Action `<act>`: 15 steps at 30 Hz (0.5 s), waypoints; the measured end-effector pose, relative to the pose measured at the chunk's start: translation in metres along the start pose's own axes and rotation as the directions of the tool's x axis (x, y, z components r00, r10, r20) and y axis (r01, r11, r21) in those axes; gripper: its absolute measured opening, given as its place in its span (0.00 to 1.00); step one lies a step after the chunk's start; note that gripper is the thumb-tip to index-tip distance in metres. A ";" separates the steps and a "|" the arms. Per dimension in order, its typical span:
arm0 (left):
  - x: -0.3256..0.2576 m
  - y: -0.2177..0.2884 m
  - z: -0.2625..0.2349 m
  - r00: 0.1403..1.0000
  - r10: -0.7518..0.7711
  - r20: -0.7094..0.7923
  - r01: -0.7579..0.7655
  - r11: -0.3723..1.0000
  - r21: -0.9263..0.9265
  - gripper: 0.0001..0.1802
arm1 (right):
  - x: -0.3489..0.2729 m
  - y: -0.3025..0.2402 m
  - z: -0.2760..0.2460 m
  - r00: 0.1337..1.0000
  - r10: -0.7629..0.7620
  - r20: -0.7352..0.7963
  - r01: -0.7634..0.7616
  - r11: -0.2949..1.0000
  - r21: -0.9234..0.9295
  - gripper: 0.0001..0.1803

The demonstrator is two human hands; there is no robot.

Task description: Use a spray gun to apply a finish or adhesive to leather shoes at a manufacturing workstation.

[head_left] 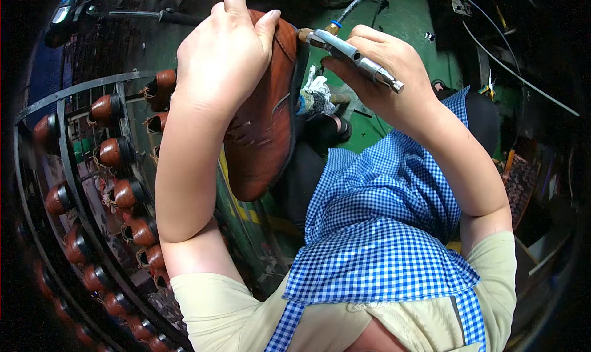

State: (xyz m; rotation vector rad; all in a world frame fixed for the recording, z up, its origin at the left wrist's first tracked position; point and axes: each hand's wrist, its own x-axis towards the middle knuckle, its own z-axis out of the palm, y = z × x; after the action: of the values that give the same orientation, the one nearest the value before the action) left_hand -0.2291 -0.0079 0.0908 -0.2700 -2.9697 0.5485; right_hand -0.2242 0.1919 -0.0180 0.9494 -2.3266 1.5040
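A reddish-brown leather shoe (258,130) hangs tilted, toe downward, in front of me. My left hand (228,50) grips it near the heel, the thumb over its upper edge. To its right my right hand (388,63) is wrapped round a metal spray gun (351,50). The gun's brass nozzle points at the shoe's dark sole edge close to the heel. From the gun a pale air hose (360,1) runs upward. Whether spray comes out cannot be seen. The shoe's far side is hidden.
At the left stands a dark metal rack (68,136) with several rows of brown shoes (114,152). A lamp-like device (66,10) on an arm reaches in at the upper left. Below the gun is a bunched white cloth (317,93) on a stand above the green floor (394,20).
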 end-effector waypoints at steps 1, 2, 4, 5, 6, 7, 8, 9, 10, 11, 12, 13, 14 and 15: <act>0.000 0.000 0.000 1.000 -0.013 0.011 0.013 1.000 -0.005 0.26 | 0.000 0.000 0.001 1.000 0.005 0.004 -0.005 1.000 -0.010 0.11; 0.001 0.000 -0.001 1.000 -0.016 0.013 0.016 1.000 -0.005 0.26 | 0.001 0.000 0.003 1.000 0.004 0.007 -0.004 1.000 -0.008 0.11; 0.002 0.001 0.000 0.998 -0.059 0.030 0.060 0.997 -0.046 0.25 | 0.000 0.000 0.004 0.999 -0.009 -0.036 0.009 1.000 0.009 0.11; 0.003 0.000 0.000 0.998 -0.059 0.031 0.060 0.997 -0.049 0.25 | -0.001 -0.001 0.005 0.999 -0.008 -0.034 0.008 1.000 0.008 0.11; 0.003 -0.002 -0.002 0.997 -0.056 0.052 0.057 0.998 -0.028 0.25 | -0.003 -0.002 0.005 0.999 -0.001 -0.036 0.000 1.000 -0.004 0.11; 0.004 -0.003 -0.003 0.996 -0.053 0.073 0.053 0.999 -0.007 0.26 | -0.004 -0.003 0.005 0.999 0.007 -0.039 -0.007 1.000 -0.017 0.11; 0.004 -0.005 -0.003 0.996 -0.053 0.073 0.054 0.999 -0.008 0.26 | -0.005 -0.004 0.006 0.999 0.007 -0.038 -0.008 1.000 -0.017 0.11; 0.005 -0.007 -0.003 0.993 -0.068 0.096 0.071 0.997 -0.028 0.26 | -0.006 -0.005 0.006 0.999 0.010 -0.038 -0.010 1.000 -0.008 0.11; 0.005 -0.008 -0.002 0.990 -0.082 0.119 0.088 0.995 -0.048 0.26 | -0.007 -0.005 0.007 0.999 0.013 -0.038 -0.012 1.000 0.001 0.11; 0.005 -0.008 -0.003 0.990 -0.081 0.120 0.087 0.995 -0.049 0.26 | -0.008 -0.006 0.009 0.999 0.014 -0.038 -0.014 1.000 0.001 0.11; 0.005 -0.008 -0.003 0.989 -0.087 0.121 0.094 0.994 -0.056 0.26 | -0.010 -0.007 0.010 0.999 0.014 -0.049 -0.014 1.000 -0.006 0.10; 0.005 -0.008 -0.003 0.988 -0.093 0.122 0.101 0.993 -0.064 0.27 | -0.011 -0.007 0.011 0.998 0.014 -0.060 -0.015 1.000 -0.013 0.10; 0.005 -0.008 -0.002 0.988 -0.092 0.122 0.100 0.993 -0.065 0.27 | -0.013 -0.008 0.012 0.998 0.015 -0.060 -0.016 1.000 -0.014 0.10; 0.005 -0.009 -0.002 0.987 -0.098 0.125 0.106 0.992 -0.065 0.27 | -0.015 -0.009 0.012 0.998 0.019 -0.055 -0.020 1.000 -0.020 0.10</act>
State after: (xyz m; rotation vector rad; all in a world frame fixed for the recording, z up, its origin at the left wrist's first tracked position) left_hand -0.2355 -0.0144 0.0960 -0.0929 -3.1035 0.4630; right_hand -0.2052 0.1851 -0.0238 0.8715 -2.3144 1.4917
